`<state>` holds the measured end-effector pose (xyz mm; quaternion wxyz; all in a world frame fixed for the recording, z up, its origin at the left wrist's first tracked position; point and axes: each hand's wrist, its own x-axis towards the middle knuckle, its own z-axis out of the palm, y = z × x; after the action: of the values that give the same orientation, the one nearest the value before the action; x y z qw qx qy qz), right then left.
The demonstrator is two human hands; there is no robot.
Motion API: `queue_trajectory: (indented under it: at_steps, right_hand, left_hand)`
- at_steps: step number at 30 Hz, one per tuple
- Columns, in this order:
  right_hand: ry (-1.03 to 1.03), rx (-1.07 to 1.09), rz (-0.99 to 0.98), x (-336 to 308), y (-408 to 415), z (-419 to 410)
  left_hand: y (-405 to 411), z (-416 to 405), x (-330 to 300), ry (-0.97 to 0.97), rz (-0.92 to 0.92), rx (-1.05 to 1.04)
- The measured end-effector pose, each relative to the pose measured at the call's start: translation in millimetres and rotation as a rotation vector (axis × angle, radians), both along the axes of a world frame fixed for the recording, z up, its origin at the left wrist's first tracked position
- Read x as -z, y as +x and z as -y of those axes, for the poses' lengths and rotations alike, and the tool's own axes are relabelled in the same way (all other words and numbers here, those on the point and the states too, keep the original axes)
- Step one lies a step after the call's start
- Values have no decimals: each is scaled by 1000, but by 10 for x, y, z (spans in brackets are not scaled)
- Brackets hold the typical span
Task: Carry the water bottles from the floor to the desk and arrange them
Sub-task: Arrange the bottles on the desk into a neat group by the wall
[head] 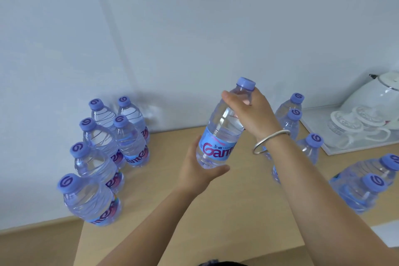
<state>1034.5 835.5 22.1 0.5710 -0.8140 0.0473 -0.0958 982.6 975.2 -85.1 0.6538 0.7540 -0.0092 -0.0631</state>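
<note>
A clear water bottle with a blue label and a purple cap hangs tilted above the middle of the wooden desk. My left hand cups its base from below. My right hand, a silver bangle on the wrist, grips its shoulder just under the cap. Several identical bottles stand in two rows on the desk's left side against the wall. Several more bottles stand at the right, partly hidden behind my right forearm, with two more bottles at the right edge.
A white tray at the back right holds upturned glass cups and a white kettle. The white wall runs along the desk's back and left. The desk's front edge is near my elbows.
</note>
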Motion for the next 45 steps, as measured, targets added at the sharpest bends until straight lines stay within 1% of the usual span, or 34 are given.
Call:
queue_trajectory:
  at_steps: [3, 6, 8, 10, 12, 13, 14, 16, 18, 22, 24, 28, 31, 32, 35, 36, 40, 45]
  right_hand:
    - [-3, -81, 11, -86, 15, -164]
    - [-4, -128, 0, -134, 30, -253]
    - [-12, -219, -3, -175, 22, -288]
    - [86, -358, -42, -201, 8, -296]
    - [302, -527, -114, -190, -11, -303]
    - [377, -585, -127, -160, -21, -313]
    - [397, -609, -115, -134, -29, -330]
    - [381, -593, -61, -113, -48, -385]
    - [374, -569, -30, -115, -47, -440]
    - [429, -515, -24, -107, -37, -528]
    - [443, -515, -38, -78, -34, -573]
    - [376, -535, -42, -77, -37, -650]
    - [272, -537, -64, -64, -42, -740]
    - [203, -537, -68, -58, -33, -775]
    - [-94, -597, -114, -6, 13, -858]
    - [-138, -612, -139, 33, 18, -899]
    - [-197, -621, -158, 298, -40, -1149]
    - [-199, -636, -171, 628, -75, -1484]
  left_hand:
    - [-73, -86, -109, -116, -11, -115]
    - [-114, -204, -164, -196, -28, -116]
    - [-141, -288, -201, -237, -47, -71]
    - [-165, -360, -235, -298, -72, 23]
    - [-202, -419, -283, -378, -110, 168]
    - [-232, -441, -306, -423, -142, 237]
    - [-261, -457, -318, -459, -178, 285]
    - [-309, -478, -326, -498, -227, 324]
    - [-341, -489, -359, -505, -220, 310]
    - [-363, -524, -453, -409, -113, 115]
    - [-390, -549, -472, -370, -81, 66]
    - [-441, -599, -458, -381, -71, 36]
    - [-474, -673, -403, -372, -82, 3]
    - [-489, -705, -371, -356, -86, -18]
    - [-555, -824, -225, -294, -98, -121]
    - [-576, -872, -153, -279, -109, -152]
    - [-635, -1038, 135, -248, -180, -238]
    - [-656, -1184, 400, -92, -216, -437]
